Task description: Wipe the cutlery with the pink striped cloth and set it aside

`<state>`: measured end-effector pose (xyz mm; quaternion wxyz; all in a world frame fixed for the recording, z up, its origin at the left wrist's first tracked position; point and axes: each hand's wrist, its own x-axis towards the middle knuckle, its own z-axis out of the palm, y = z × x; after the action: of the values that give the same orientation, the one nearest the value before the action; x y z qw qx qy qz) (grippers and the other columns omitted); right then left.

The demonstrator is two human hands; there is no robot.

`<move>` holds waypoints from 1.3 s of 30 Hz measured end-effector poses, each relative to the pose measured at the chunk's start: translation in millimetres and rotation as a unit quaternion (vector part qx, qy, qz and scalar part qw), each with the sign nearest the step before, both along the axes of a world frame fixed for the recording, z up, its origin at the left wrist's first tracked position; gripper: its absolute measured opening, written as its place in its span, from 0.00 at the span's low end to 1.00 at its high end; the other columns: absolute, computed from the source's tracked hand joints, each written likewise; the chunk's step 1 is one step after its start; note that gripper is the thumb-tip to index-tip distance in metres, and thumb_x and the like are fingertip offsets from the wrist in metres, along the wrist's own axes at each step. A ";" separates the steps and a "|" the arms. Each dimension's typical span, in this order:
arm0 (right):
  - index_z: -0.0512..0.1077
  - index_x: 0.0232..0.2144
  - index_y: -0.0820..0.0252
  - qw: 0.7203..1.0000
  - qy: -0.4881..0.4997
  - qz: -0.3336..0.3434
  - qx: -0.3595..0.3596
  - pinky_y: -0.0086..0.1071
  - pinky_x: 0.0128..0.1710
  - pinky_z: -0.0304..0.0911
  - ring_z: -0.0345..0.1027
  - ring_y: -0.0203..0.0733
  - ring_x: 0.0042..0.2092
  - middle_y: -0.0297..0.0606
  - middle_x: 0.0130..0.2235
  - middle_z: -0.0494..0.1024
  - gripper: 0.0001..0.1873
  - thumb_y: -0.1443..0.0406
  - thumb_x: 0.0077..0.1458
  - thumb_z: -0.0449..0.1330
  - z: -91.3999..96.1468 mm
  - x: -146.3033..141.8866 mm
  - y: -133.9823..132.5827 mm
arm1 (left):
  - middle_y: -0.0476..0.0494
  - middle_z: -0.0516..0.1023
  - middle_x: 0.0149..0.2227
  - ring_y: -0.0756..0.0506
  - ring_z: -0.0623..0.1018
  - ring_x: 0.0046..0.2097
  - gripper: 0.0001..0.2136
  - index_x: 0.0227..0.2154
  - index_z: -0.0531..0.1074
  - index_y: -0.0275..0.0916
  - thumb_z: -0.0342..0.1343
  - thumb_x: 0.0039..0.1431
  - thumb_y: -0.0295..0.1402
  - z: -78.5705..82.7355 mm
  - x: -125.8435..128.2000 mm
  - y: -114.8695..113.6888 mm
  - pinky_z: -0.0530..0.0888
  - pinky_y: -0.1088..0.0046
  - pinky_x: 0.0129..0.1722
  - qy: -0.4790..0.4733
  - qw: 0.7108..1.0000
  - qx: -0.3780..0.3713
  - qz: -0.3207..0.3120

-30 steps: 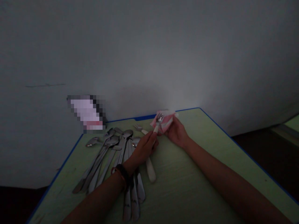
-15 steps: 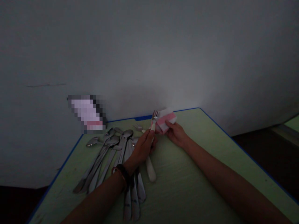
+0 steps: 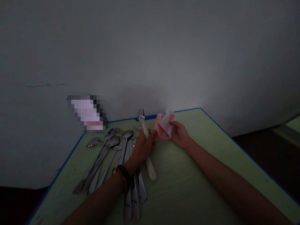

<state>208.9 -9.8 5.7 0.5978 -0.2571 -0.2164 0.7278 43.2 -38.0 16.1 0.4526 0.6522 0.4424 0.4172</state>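
My left hand grips a fork with a cream-white handle, its metal tines pointing up. The left fingertips also meet the near left edge of a crumpled pink-and-white cloth. On the other side, my right hand pinches that cloth between thumb and fingers, to the right of the fork and apart from its tines. A second white-handled fork lies on the table beneath my left hand, which hides its middle. Several metal spoons are heaped left of and under my left forearm.
A green table with a blue edge stands against a grey wall. At its far left corner a phone-like object, blurred out, leans on the wall. Part of another green surface shows at the far right.
The fork in my left hand has moved left, away from the cloth, and its tines now stand clear. The cloth has been bunched and turned, showing more pink.
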 end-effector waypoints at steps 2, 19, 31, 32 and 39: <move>0.70 0.35 0.63 1.000 -0.014 0.009 -0.004 0.36 0.37 0.68 0.72 0.42 0.30 0.36 0.27 0.78 0.12 0.69 0.47 0.51 -1.2 -0.3 -0.2 | 0.55 0.62 0.16 0.54 0.62 0.17 0.17 0.22 0.60 0.39 0.46 0.59 0.46 1.7 -1.0 -0.6 0.60 0.79 0.17 0.028 0.999 0.012 0.011; 0.69 0.39 0.55 0.922 -0.335 -0.030 0.193 0.28 0.38 0.62 0.66 0.35 0.38 0.32 0.40 0.72 0.18 0.62 0.43 0.64 -8.2 -7.6 -7.7 | 0.51 0.71 0.24 0.49 0.71 0.27 0.09 0.26 0.66 0.38 0.51 0.55 0.38 5.4 -2.7 2.1 0.67 0.76 0.27 0.045 0.995 0.074 0.058; 0.73 0.38 0.55 0.978 -0.142 -0.055 0.146 0.33 0.49 0.59 0.67 0.37 0.45 0.34 0.43 0.76 0.13 0.61 0.48 0.60 -3.3 -13.5 -4.3 | 0.53 0.65 0.21 0.51 0.65 0.25 0.11 0.20 0.61 0.39 0.50 0.54 0.37 2.3 -6.4 8.7 0.63 0.76 0.26 0.070 0.987 0.083 0.116; 0.74 0.37 0.56 0.982 -0.123 -0.042 0.139 0.33 0.49 0.59 0.68 0.37 0.44 0.34 0.42 0.76 0.12 0.62 0.46 0.61 -2.8 -13.0 -4.0 | 0.53 0.64 0.21 0.51 0.64 0.25 0.11 0.20 0.61 0.39 0.50 0.54 0.38 2.3 -6.6 9.1 0.63 0.76 0.25 0.066 0.988 0.076 0.115; 0.76 0.28 0.58 0.959 -0.195 -0.010 0.205 0.33 0.51 0.56 0.62 0.41 0.52 0.34 0.43 0.75 0.08 0.67 0.44 0.58 -4.2 -9.0 -6.8 | 0.54 0.64 0.21 0.52 0.64 0.23 0.13 0.21 0.60 0.39 0.50 0.54 0.42 7.5 -3.6 5.7 0.63 0.78 0.23 -0.010 0.995 0.031 0.095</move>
<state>200.0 -16.6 1.4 0.5908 -0.2682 -0.4707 0.5979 39.6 -32.3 23.7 0.3949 0.6168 0.4844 0.4785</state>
